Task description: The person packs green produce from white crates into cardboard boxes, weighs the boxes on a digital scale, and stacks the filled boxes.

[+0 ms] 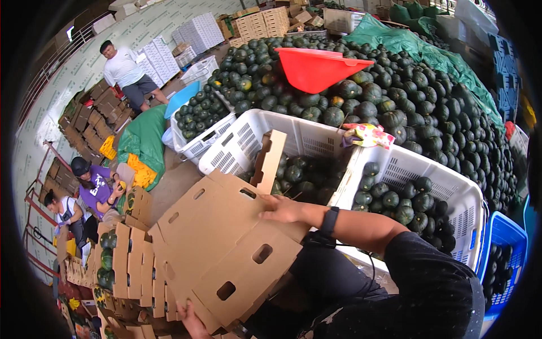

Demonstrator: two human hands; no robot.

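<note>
A flat, unfolded cardboard box blank [220,237] with several oval cut-outs lies tilted across the front of me. My left hand [193,321] grips its lower edge, thumb on the top face and the other fingers hidden beneath. At the blank's upper right side, my right hand [284,209] holds the board near a cut-out; a dark band circles that wrist. Just beyond the right hand, a narrow folded cardboard piece [269,161] stands in a white crate [248,125] of dark green squashes [302,172].
Another white crate [460,189] of squashes and a blue crate [508,229] stand right. Behind rises a large squash heap [429,101] with a red tub [316,68]. Cardboard boxes [135,263] line the left, near two crouching people [96,189]. Another person [127,70] stands farther back.
</note>
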